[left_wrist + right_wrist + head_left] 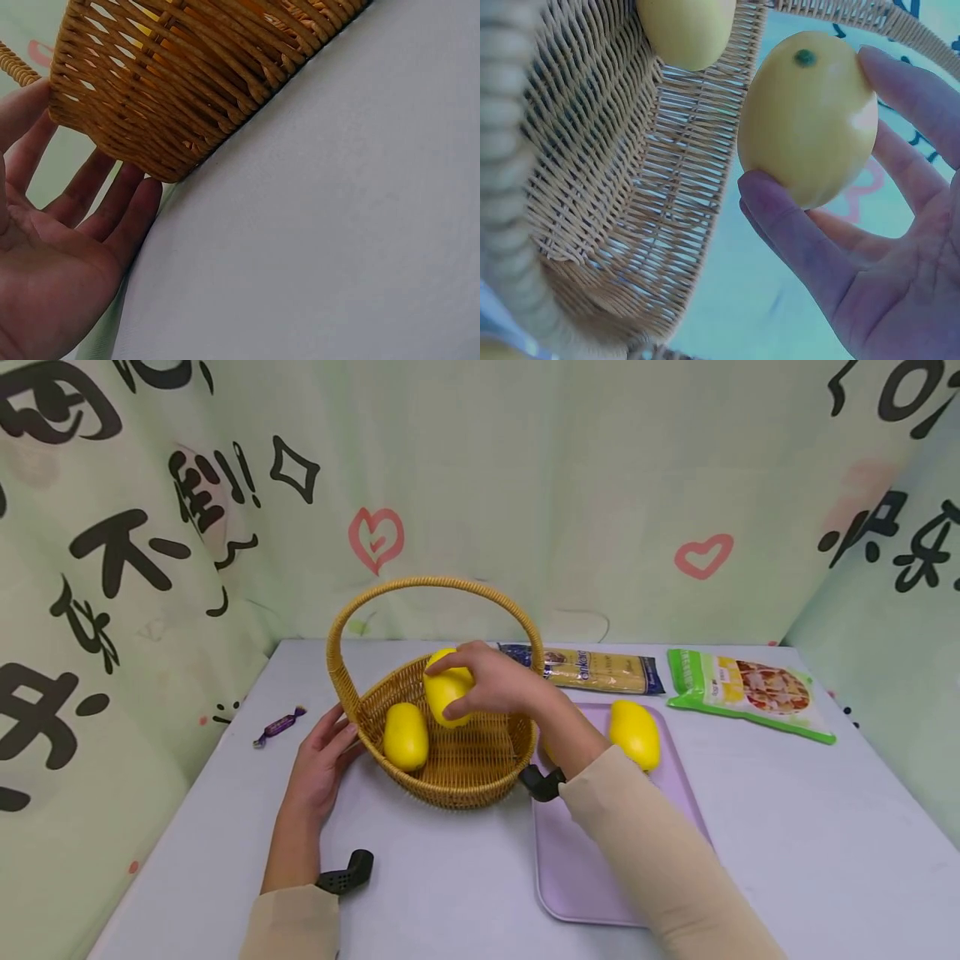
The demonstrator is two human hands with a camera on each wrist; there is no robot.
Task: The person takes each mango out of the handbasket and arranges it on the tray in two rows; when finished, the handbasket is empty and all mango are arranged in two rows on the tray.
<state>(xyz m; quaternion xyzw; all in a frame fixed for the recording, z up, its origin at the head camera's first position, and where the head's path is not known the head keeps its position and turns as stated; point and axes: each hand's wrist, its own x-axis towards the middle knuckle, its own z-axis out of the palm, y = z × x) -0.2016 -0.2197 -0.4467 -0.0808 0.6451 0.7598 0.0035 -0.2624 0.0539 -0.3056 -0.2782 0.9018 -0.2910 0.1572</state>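
Apparently, basket (450,793) steadied at its side by spread left hand (324,760) | yellow fruit (441,697) pinched by right hand (497,682), likely against slipping

On the white table (442,877), a brown wicker basket (468,756) stands between a small purple wrapped candy (280,727) at left and a lilac rectangular tray (577,877) at right. One yellow oval fruit (406,737) lies in the basket's left part, a second fruit (446,693) is in the right hand (498,681) over the basket, and a third fruit (634,735) lies on the tray's far right part. Behind the tray lies a long gold plastic packet (603,672), left of a green-and-white plastic bag (750,693).
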